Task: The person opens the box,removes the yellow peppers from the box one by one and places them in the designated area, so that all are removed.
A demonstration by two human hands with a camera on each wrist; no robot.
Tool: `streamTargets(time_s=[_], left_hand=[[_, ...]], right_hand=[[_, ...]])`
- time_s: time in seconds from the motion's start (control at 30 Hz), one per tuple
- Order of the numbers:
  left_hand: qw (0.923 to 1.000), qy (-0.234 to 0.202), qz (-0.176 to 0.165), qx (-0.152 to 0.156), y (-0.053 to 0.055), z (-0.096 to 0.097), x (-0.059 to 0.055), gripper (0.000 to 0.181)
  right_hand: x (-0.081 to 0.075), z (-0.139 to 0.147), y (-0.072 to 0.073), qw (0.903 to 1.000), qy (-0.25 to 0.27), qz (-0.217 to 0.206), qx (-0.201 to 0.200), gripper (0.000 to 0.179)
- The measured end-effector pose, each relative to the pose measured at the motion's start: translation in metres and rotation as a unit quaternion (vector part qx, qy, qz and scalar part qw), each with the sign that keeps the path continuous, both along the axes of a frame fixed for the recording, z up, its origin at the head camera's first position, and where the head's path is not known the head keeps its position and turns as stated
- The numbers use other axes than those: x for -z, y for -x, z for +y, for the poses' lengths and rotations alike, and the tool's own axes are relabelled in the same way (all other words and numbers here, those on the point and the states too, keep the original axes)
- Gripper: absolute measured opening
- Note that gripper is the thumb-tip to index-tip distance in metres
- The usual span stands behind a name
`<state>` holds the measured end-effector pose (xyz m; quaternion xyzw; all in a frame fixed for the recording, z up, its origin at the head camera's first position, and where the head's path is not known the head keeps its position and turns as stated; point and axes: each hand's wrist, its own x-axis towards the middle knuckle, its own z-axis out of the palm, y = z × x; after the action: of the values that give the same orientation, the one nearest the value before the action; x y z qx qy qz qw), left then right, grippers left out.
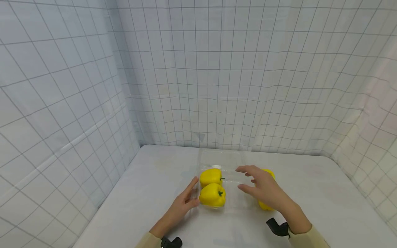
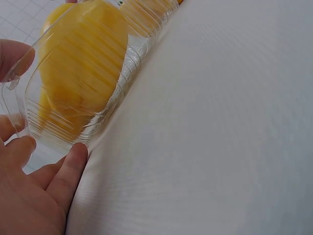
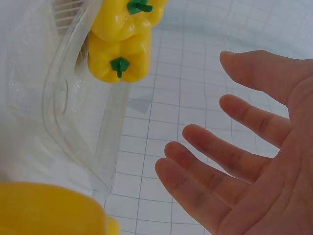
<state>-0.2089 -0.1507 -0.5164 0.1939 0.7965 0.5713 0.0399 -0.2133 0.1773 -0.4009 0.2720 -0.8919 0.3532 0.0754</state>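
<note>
Two yellow bell peppers [image 1: 211,195] with green stems sit side by side in the left part of a clear plastic container [image 1: 234,201]. Along that container's left side rests my left hand [image 1: 181,206]. Its thumb and fingers are spread and touch the clear wall near the rim, as the left wrist view shows. My right hand [image 1: 266,191] hovers over the container's right side, fingers spread and loosely bent, holding nothing. Beneath and behind it lies more yellow pepper [image 1: 265,206], largely hidden by the hand. In the right wrist view a yellow pepper [image 3: 49,210] shows at the lower left.
The white table [image 1: 149,179] carries the container near its middle. White cloth with a dark grid [image 1: 217,86] hangs behind and at both sides. Black wrist devices [image 1: 278,228] are strapped at the sleeves.
</note>
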Motion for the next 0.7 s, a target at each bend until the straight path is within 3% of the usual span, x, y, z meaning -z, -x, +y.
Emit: streamTargets(time_s=[0.5, 0.7], left_hand=[[0.9998, -0.014, -0.014, 0.004, -0.001, 0.002, -0.003, 0.071], [1.0, 0.001, -0.008, -0.003, -0.001, 0.0, -0.002, 0.072]], right_hand=[[0.023, -0.031, 0.002, 0.9998, -0.002, -0.011, -0.017, 0.052], [0.031, -0.041, 0.002, 0.9991, -0.012, -0.033, -0.026, 0.055]])
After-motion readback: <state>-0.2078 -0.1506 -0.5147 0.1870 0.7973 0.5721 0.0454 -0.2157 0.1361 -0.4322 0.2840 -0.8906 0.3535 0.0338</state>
